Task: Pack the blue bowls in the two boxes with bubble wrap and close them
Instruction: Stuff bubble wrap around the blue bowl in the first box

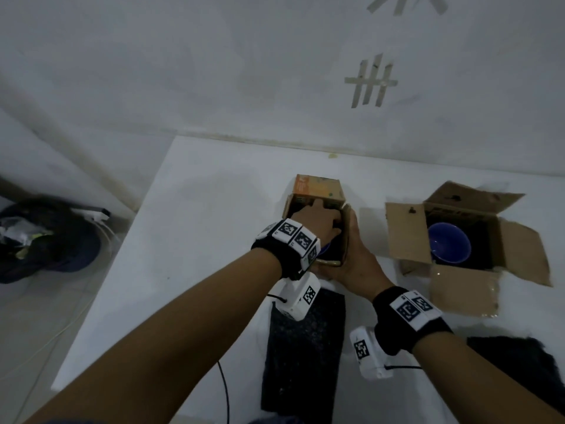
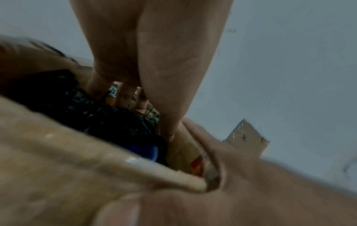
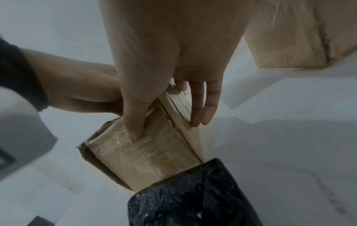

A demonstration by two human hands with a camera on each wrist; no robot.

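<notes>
- White table (image 1: pixel 214 209) set against a pale wall (image 1: pixel 214 71); strips of grey tape (image 1: pixel 371 82) stuck on the wall.
- Left hand (image 1: pixel 321 221) — one; reaches down into the small box (image 1: pixel 318 191), fingers among the black bubble wrap (image 2: pixel 92 110) inside; whether they grip anything, cannot tell.
- Right hand (image 1: pixel 356 258) — one; clasps the near right side of the same box, thumb (image 3: pixel 133 122) pressed on one wall, straight fingers (image 3: pixel 203 107) laid along the next.
- Boxes — two, both cardboard. Small box stands upright, mouth up, far flap raised and showing orange print, writing too blurred to read.
- Large box (image 1: pixel 406 237) — to the right, apart from the first; upright, all four flaps spread outward.
- Blue bowls — two. One (image 1: pixel 449 244) sits mouth up in the large box on black wrap; of the other (image 2: pixel 146 151) only a sliver shows in the small box, under the wrap.
- Loose black wrap — two pieces on the table: a long strip (image 1: pixel 302 356) pointing away from the person, near edge to box; a second piece (image 1: pixel 519 371) at right.
- Wrist bands with square coded tags — one per wrist.
- Dark bundle (image 1: pixel 46 240) on the floor, left.
</notes>
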